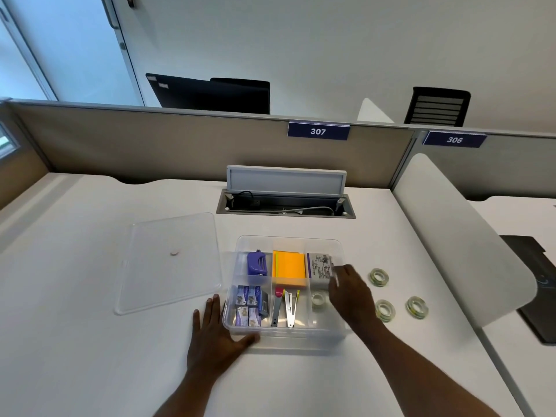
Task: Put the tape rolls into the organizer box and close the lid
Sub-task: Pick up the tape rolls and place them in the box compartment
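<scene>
Inside the right-hand compartment of the organizer box (237, 299) one tape roll (317, 299) is lying; three tape rolls (385, 310) are waiting on the desk (90, 341). Right hand (349, 293) is hovering empty, fingers loose; left hand (215, 335) is bracing flat, open. Lid (171, 263) is lying apart.

— Where do we find the clear plastic organizer box (240, 326)?

— Near the front edge of the white desk (90, 341). Its flat clear lid (170, 260) lies to its left.

— And the tape?

— We see one small clear tape roll (317, 298) in the box's right compartment, three clear tape rolls (378, 277) (385, 310) (416, 307) on the desk to its right.
</scene>
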Demonstrator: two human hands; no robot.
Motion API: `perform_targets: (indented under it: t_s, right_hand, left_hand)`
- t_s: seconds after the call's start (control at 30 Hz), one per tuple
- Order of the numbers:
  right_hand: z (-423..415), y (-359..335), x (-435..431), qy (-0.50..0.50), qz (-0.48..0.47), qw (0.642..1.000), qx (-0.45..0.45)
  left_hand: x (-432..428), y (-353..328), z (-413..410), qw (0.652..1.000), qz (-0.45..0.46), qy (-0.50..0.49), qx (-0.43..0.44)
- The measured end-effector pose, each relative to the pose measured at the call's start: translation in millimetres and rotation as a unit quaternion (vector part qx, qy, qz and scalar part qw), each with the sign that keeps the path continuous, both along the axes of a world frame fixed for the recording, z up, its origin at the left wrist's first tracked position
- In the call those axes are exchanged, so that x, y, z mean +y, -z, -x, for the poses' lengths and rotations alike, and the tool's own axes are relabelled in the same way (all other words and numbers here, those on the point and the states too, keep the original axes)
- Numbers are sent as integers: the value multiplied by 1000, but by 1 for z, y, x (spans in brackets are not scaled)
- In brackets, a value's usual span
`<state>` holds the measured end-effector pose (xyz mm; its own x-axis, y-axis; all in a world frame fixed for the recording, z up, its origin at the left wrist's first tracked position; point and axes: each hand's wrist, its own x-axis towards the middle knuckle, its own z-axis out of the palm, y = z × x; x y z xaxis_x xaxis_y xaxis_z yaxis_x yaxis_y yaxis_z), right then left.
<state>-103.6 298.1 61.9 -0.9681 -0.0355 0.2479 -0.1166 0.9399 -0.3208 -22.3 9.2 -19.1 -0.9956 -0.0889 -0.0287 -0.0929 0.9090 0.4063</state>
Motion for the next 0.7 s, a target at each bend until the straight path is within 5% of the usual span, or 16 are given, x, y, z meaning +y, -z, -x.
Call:
perform_targets:
  t_s: [0.1,0.3,0.5,0.7]
  right_hand:
    - [4,-10,22,122,50,991,27]
    - [6,43,82,279,-27,938,-202]
    - [-13,35,77,230,-42,941,-243]
    - [7,12,62,208,94,956,-185]
  left_hand:
    - [1,-1,0,1000,1,0,4]
    - [0,0,0,1000,2,-1,10]
    - [1,0,1,1000,5,-6,4]
    - [1,0,0,1000,5,-5,9]
